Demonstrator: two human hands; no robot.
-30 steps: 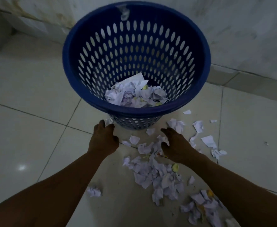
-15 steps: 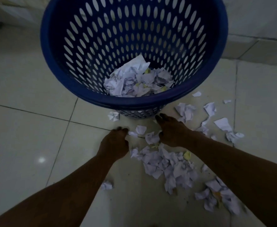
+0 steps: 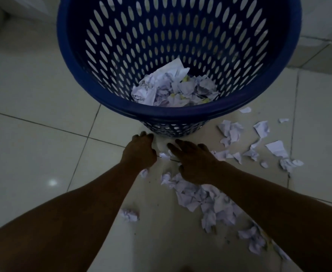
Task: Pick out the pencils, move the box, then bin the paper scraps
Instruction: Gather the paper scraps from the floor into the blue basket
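**Binning step under way, much paper still on the floor**

Nearest the viewer, well short of the basket point(image 3: 180, 113), a lone crumpled ball point(image 3: 130, 214) lies on the tiled floor point(image 3: 33, 85). Just to its right is the band of scraps point(image 3: 206, 201). The band's long axis is a diagonal that runs from the near right up to the basket's foot. The single pieces are torn and crumpled and point no particular way.

Both hands are down where that band meets the basket's foot. The right hand point(image 3: 192, 163) lies palm-down on the scraps, with fingers apart and fairly straight, so it presses or rakes rather than grips. The left hand point(image 3: 139, 152) is just beside it and close to the basket's base, with its fingers curled under. A fleck of white shows at its fingertips, but I cannot tell whether it holds a scrap.

Right of the basket's foot, loose scraps point(image 3: 230, 132) lie scattered, apart from the band. The basket stands upright with its mouth up, and binned scraps point(image 3: 173, 91) are heaped on its bottom.

No pencils or box are in view, so this looks like the last step, partly done. The next move likely calls for cupping both hands round a bunch, lifting it over the near rim and letting go. Light paper could slip out on the way.
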